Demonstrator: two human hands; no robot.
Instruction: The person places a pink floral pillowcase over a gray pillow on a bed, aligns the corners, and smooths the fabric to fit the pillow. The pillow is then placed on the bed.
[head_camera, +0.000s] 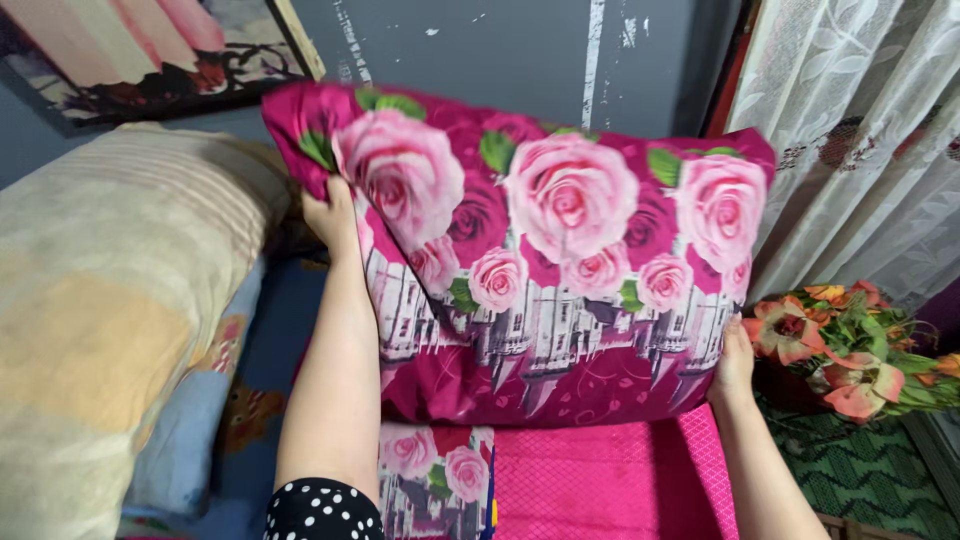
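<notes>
A large magenta pillow (540, 270) printed with pink roses and grey buildings stands upright in front of me, against a grey wall. My left hand (333, 218) grips its left edge near the top. At the pillow's lower right corner, my right hand (735, 362) holds the edge. Below the pillow lies a bright pink quilted cover (600, 480), and a second piece of the same rose fabric (432, 478) shows beside it.
A pale striped pillow (110, 300) lies at the left over blue bedding (270, 350). A framed picture (150, 50) hangs top left. White lace curtains (860, 130) hang at the right, with artificial orange flowers (850, 350) and a green mat (870, 470) below.
</notes>
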